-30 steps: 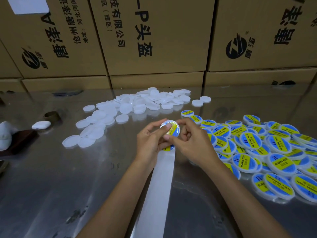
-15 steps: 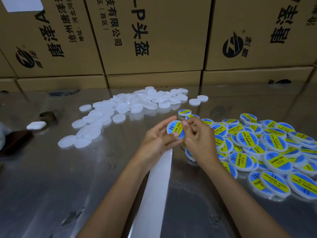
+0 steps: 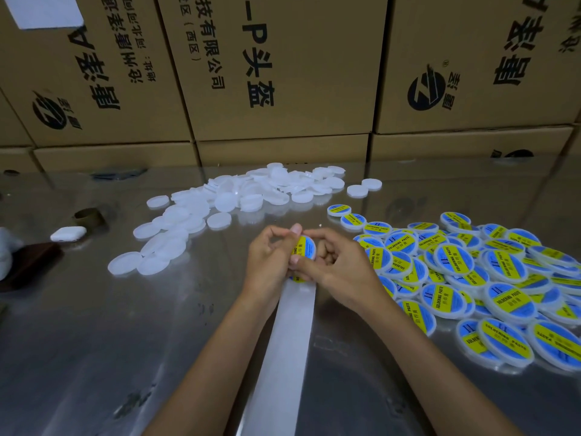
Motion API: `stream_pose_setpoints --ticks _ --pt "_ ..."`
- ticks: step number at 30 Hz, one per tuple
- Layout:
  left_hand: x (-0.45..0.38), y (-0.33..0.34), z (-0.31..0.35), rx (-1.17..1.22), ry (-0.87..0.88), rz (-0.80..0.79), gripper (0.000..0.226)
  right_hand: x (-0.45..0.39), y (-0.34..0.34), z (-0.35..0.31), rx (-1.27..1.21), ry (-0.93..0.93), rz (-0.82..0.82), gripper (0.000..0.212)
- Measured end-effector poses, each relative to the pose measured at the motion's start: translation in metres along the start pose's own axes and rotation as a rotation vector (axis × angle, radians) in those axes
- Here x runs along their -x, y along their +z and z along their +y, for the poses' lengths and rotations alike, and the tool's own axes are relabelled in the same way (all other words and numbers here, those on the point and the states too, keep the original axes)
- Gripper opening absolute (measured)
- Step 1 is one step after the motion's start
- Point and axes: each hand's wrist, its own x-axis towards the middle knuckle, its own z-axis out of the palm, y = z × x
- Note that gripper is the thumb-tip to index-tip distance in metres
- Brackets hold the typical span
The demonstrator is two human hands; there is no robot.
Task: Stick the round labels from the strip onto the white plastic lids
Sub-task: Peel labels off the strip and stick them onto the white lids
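Observation:
Both hands meet at the table's middle around one lid with a blue and yellow round label [image 3: 305, 249]. My left hand [image 3: 270, 262] grips its left side, thumb tip on top. My right hand [image 3: 339, 265] holds its right side, with the thumb pressed across its lower edge. Below the hands the white backing strip [image 3: 283, 350] runs toward me, and the edge of another label [image 3: 297, 279] shows at its top end. A heap of bare white lids [image 3: 220, 199] lies at the back left. Several labelled lids [image 3: 471, 272] are piled at the right.
Cardboard boxes [image 3: 283, 73] form a wall along the far edge of the shiny metal table [image 3: 94, 341]. At the left are a small white case [image 3: 67, 233], a brown ring [image 3: 89, 216] and a dark block [image 3: 31, 262].
The hands have drawn the labelled lid back toward the strip's top end after holding it further out half a second ago. The left thumb now sits on the lid's top.

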Motion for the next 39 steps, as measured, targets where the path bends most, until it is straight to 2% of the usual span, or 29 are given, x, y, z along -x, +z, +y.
stream_pose_setpoints --ticks 5,8,11,18,21,24,34,39 --pt "0.001 0.0 0.004 0.027 -0.034 -0.144 0.015 -0.002 -0.003 0.003 0.018 0.008 0.129 0.02" --pt "0.003 0.001 0.004 0.131 -0.101 -0.303 0.023 -0.004 -0.01 0.003 0.004 0.009 0.266 0.015" --pt "0.004 0.001 0.003 0.107 -0.111 -0.395 0.035 -0.005 -0.015 0.006 0.011 0.028 0.321 0.019" --pt "0.0 -0.002 0.002 -0.025 -0.001 -0.117 0.031 -0.002 -0.003 0.003 0.037 0.018 0.148 0.023" --pt "-0.003 -0.007 0.002 -0.031 0.025 -0.028 0.027 0.002 0.002 0.002 0.072 0.003 0.045 0.036" --pt "-0.005 -0.009 0.0 -0.042 0.027 0.042 0.021 0.003 0.005 0.001 0.144 -0.033 0.054 0.048" --pt "-0.003 -0.003 0.002 -0.084 0.027 0.002 0.007 0.005 0.0 0.0 0.48 -0.136 0.107 0.047" --pt "0.0 -0.001 0.005 -0.083 -0.006 -0.049 0.015 -0.002 -0.011 0.0 0.562 -0.013 0.245 0.049"
